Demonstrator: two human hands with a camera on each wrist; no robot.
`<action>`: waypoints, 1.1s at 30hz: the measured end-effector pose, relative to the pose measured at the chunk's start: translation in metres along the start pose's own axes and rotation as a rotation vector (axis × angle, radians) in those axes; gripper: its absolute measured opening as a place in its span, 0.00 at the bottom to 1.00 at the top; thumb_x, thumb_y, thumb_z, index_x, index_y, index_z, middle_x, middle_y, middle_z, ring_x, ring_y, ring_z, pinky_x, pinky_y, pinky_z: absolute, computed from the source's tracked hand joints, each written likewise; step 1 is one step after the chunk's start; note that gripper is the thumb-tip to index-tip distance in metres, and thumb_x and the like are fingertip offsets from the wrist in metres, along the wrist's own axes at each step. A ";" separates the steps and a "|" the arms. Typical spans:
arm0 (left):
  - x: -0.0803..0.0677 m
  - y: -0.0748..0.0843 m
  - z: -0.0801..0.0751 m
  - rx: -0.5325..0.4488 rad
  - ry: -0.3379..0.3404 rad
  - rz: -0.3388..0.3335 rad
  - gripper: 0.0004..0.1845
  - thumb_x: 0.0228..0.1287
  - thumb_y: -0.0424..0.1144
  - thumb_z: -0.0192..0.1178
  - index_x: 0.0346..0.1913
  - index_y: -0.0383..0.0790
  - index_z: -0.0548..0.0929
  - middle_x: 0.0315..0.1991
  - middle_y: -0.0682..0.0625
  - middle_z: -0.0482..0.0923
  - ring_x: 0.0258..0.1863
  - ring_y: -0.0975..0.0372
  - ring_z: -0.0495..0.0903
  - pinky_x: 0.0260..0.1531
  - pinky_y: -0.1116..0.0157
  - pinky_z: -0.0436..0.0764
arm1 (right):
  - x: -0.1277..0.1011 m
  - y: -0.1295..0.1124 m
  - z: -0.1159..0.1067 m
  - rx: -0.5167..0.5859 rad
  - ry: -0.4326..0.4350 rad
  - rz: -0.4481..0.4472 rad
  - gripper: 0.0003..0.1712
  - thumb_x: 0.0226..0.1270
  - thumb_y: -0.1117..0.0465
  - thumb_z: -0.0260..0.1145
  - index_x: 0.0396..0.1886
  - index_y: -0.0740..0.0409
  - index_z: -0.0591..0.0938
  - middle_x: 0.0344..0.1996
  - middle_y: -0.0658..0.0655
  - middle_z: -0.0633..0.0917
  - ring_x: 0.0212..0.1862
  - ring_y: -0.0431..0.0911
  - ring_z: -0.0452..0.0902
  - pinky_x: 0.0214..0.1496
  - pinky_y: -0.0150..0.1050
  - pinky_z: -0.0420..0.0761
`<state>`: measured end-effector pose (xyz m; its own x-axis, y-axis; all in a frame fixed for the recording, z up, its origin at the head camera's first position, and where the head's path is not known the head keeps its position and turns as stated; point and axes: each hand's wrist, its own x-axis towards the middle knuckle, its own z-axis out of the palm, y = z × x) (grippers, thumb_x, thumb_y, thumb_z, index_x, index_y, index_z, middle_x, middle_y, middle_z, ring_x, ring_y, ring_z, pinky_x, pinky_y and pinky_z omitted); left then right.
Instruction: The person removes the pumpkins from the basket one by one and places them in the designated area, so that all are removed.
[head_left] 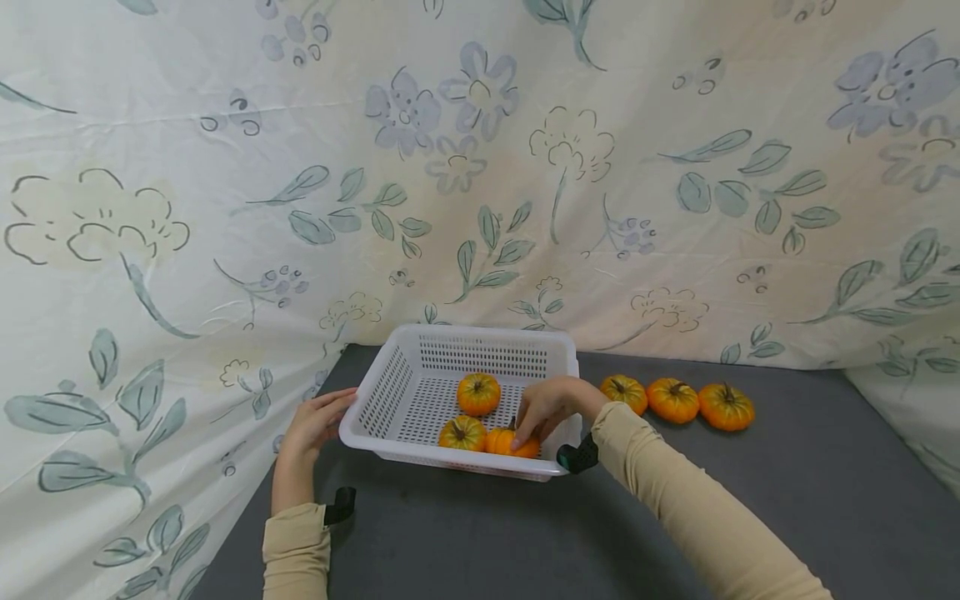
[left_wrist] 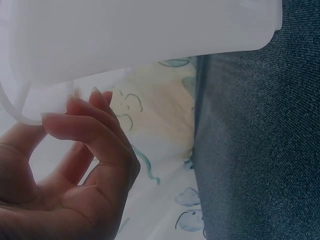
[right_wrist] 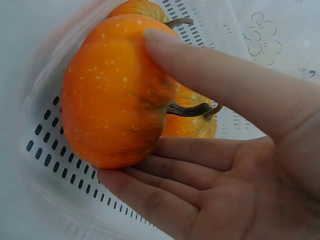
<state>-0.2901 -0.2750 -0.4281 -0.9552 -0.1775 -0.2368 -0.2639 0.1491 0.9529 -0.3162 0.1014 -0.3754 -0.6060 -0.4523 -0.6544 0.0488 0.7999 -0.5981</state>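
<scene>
Pumpkins (head_left: 478,394) in white basket (head_left: 408,400): three.

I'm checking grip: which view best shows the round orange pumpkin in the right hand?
Right wrist: the round orange pumpkin appears large, its dark stem clear. The head view shows it small, partly behind the right hand; left wrist lacks it.
</scene>
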 end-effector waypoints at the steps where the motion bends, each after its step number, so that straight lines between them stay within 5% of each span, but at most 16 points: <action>1: 0.000 0.000 0.000 0.000 0.001 0.000 0.32 0.62 0.49 0.66 0.64 0.35 0.75 0.39 0.61 0.84 0.36 0.70 0.83 0.37 0.68 0.81 | 0.000 0.000 0.000 0.001 0.008 -0.007 0.28 0.56 0.54 0.75 0.54 0.64 0.83 0.49 0.56 0.86 0.46 0.43 0.83 0.55 0.43 0.82; 6: 0.001 0.000 0.001 -0.005 0.002 0.000 0.32 0.62 0.49 0.67 0.64 0.35 0.75 0.38 0.62 0.84 0.35 0.70 0.84 0.37 0.68 0.81 | -0.004 0.003 -0.002 0.018 0.065 -0.059 0.33 0.57 0.54 0.75 0.59 0.67 0.79 0.56 0.61 0.82 0.52 0.46 0.82 0.57 0.44 0.81; 15: 0.001 0.002 -0.001 0.007 0.005 -0.013 0.33 0.60 0.51 0.68 0.65 0.36 0.75 0.40 0.61 0.84 0.36 0.70 0.83 0.37 0.68 0.81 | -0.013 0.011 -0.004 -0.106 0.228 -0.158 0.38 0.53 0.49 0.77 0.61 0.63 0.78 0.60 0.61 0.80 0.58 0.50 0.79 0.59 0.46 0.79; 25: 0.000 0.002 -0.001 -0.002 -0.017 0.007 0.31 0.63 0.48 0.66 0.65 0.34 0.75 0.36 0.64 0.83 0.35 0.71 0.83 0.37 0.68 0.82 | -0.025 0.020 -0.007 -0.034 0.303 -0.285 0.37 0.57 0.52 0.75 0.64 0.63 0.76 0.62 0.63 0.79 0.61 0.54 0.77 0.66 0.52 0.73; 33: 0.000 0.000 -0.001 0.005 -0.015 0.002 0.33 0.62 0.50 0.66 0.65 0.35 0.74 0.38 0.62 0.83 0.36 0.70 0.83 0.37 0.68 0.82 | -0.040 0.025 -0.012 0.019 0.400 -0.290 0.37 0.57 0.51 0.75 0.65 0.60 0.76 0.64 0.62 0.77 0.65 0.57 0.73 0.67 0.54 0.71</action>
<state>-0.2903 -0.2760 -0.4277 -0.9576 -0.1625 -0.2380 -0.2628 0.1541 0.9525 -0.3000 0.1443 -0.3584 -0.8537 -0.4654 -0.2335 -0.1545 0.6547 -0.7399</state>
